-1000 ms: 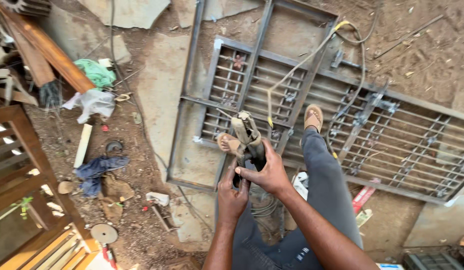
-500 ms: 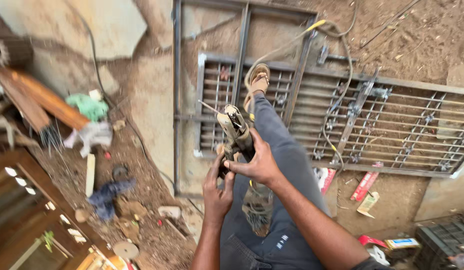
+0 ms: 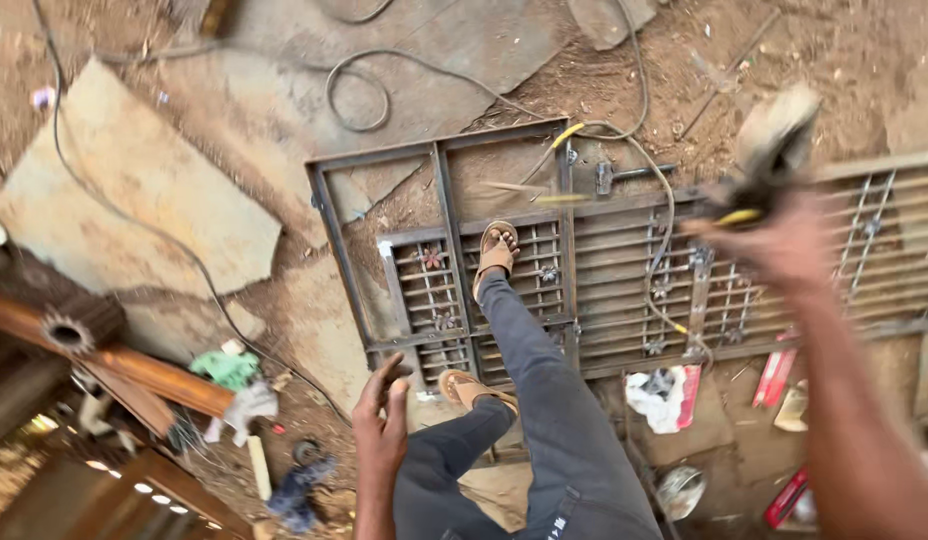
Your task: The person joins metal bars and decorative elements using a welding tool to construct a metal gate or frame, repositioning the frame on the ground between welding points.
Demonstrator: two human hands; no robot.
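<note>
My right hand (image 3: 789, 248) is raised at the right, blurred by motion, shut on a grey hand tool (image 3: 776, 138) with a yellow part at its base. My left hand (image 3: 382, 420) hangs low in the middle beside my left knee, its fingers loosely curled and holding nothing. I stand on a flat metal gate (image 3: 604, 290) lying on the dirt. My legs in grey trousers and tan sandals (image 3: 495, 250) rest on its bars. A thin cable with a yellow end (image 3: 624, 135) runs across the gate.
Flat stone slabs (image 3: 134, 205) lie to the left, with a looped cable (image 3: 354, 95) above. Wooden beams (image 3: 134, 370), a green cloth (image 3: 229, 368) and a white rag (image 3: 659, 395) lie near the bottom. Red packets (image 3: 774, 375) lie at the right.
Both hands held the tool together in front of me. Now my right hand has swung up and right with it, and my left hand has let go and dropped.
</note>
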